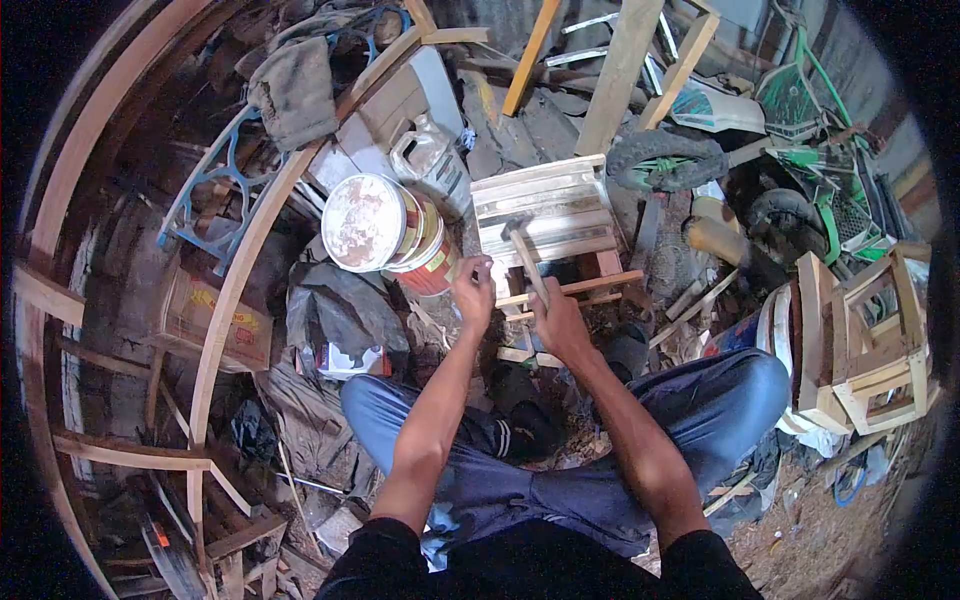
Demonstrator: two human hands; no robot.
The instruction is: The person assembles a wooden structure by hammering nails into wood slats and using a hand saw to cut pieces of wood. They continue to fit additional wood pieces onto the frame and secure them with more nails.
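My right hand [562, 325] is wrapped round the handle of a hammer [525, 258]. The hammer's head is over the slats of a small wooden slatted frame [545, 190], which stands in front of my knees. To the left of the hammer, my left hand [473, 295] is raised beside the frame's near left corner with its fingers pinched together. Whatever those fingers hold, if anything, is too small to make out. Pale slats cover the far part of the frame, while a dark gap shows at its near end, behind a thin wooden bar [610, 287].
Paint buckets [363, 222] and a dirty plastic jug [432, 160] stand left of the frame. A small wheel [668, 162] and green bike parts [820, 190] lie right. Wooden frames [880, 335] stand far right, and a curved timber [235, 290] crosses the left. Scraps litter the ground.
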